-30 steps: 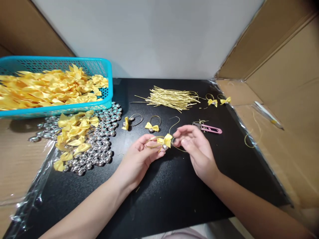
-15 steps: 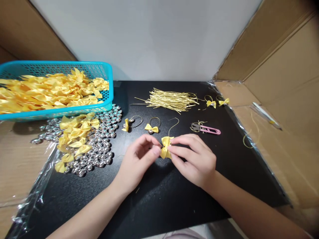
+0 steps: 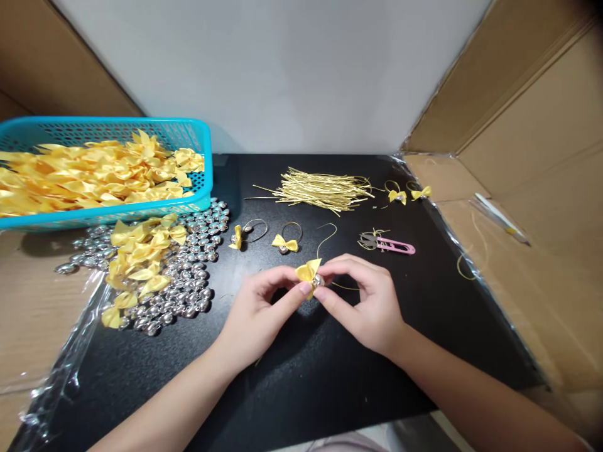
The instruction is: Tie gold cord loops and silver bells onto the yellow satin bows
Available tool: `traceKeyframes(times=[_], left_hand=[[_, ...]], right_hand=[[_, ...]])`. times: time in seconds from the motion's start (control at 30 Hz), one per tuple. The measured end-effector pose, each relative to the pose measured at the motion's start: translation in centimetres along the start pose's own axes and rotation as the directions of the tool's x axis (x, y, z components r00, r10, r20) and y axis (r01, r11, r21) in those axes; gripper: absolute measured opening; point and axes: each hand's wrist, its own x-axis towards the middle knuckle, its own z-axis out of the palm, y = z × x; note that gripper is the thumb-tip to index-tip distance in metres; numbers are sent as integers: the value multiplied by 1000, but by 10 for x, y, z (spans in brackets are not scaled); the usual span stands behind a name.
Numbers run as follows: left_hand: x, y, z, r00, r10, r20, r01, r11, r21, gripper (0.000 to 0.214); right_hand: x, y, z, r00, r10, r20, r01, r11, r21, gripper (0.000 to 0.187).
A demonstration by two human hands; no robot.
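Note:
Both hands meet over the middle of the black mat (image 3: 306, 376). My left hand (image 3: 261, 311) pinches a small yellow satin bow (image 3: 307, 271) with a silver bell (image 3: 316, 280) under it. My right hand (image 3: 365, 301) pinches the same piece from the right, thumb and forefinger closed at the bell. A thin gold cord (image 3: 328, 233) curls up from the bow towards the far side, and another strand runs out to the right between my right fingers.
A blue basket (image 3: 198, 169) of yellow bows stands at the back left. Loose bows and silver bells (image 3: 188, 282) lie heaped before it. A bundle of gold cords (image 3: 325, 188), two looped bows (image 3: 287, 242), pink snips (image 3: 391, 245) and cardboard walls (image 3: 527, 188) surround the mat.
A second ago the gold loop was held open between the hands. The hands then closed together on the bow, which now sits turned with the bell showing; the loop no longer shows.

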Motion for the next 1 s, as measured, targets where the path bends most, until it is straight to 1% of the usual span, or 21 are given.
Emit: traceKeyframes(times=[0.13,0.2,0.27,0.37,0.43,0.5,0.57,0.7,0.77,0.87,0.93,1.0], left_hand=[[0,1,0,1000,-26,4,26,1000,5,16],[0,1,0,1000,-31,-3,31,999,14,18],[1,0,0,1000,-25,-16,25,999,21,17],[1,-1,0,999,-18,-34,20,999,43,16],[1,-1,0,999,-9,-38,12,997,80,15],[1,-1,0,1000,-7,-23,9,993,114,15],[2,0,0,1000,-12,13,10,993,121,16],[3,0,-1,997,-30,70,24,996,82,25],[4,-4,-4,996,-50,71,48,998,31,33],[6,-12,-8,995,-77,57,81,994,-69,44],[6,-16,-10,998,-58,32,61,992,-111,44],[6,-17,-10,1000,-29,-5,28,992,-121,39]], right_hand=[[-1,3,3,999,37,-28,-37,999,20,12],[-1,3,4,995,94,-30,-92,994,56,13],[-2,4,4,984,179,-23,-176,978,115,12],[-1,4,3,951,309,0,-299,920,254,10],[-1,5,1,925,381,0,-358,869,343,12],[0,6,1,900,435,2,-401,828,391,16],[2,7,1,879,476,36,-448,797,405,20],[4,9,4,830,520,201,-551,711,437,23],[5,10,5,811,528,252,-580,671,462,23],[5,10,5,795,557,241,-596,641,484,24],[5,11,5,796,565,216,-588,638,498,23],[5,11,5,809,556,192,-567,649,508,21]])
